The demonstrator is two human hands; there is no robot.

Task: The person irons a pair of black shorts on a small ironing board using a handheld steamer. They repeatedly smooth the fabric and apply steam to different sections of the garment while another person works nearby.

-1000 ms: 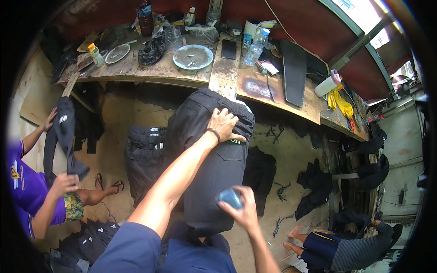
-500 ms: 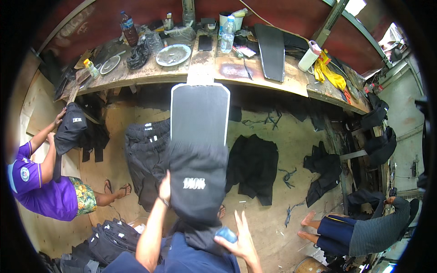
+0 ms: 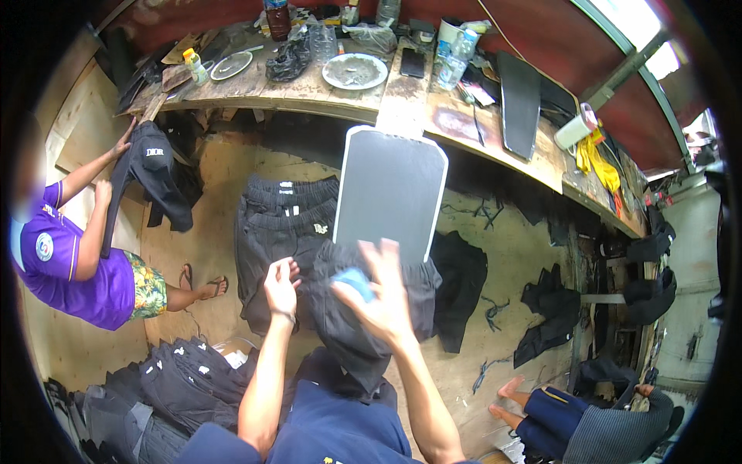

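Observation:
A long grey board (image 3: 392,189) with a pale edge juts from the bench toward me. Black trousers or shorts (image 3: 348,340) with a gathered waistband hang round its near end, their lower part falling in folds. Above the waistband my right hand (image 3: 384,301), slightly blurred, has its fingers spread while its thumb side holds a small blue piece (image 3: 354,283), its kind unclear. My left hand (image 3: 281,288) is beside the garment's left side, fingers loosely bent and apart, with nothing seen in it.
Black trousers (image 3: 267,232) hang left of the board. A plate (image 3: 354,71), bottles (image 3: 457,58) and another dark board (image 3: 519,104) lie on the bench (image 3: 309,98). A garment pile (image 3: 182,387) is lower left. Co-workers stand left (image 3: 77,263) and right (image 3: 610,425).
The garment has slid down the board toward me, and its white print no longer faces up. My right hand has risen over it with the blue piece; my left has come off it.

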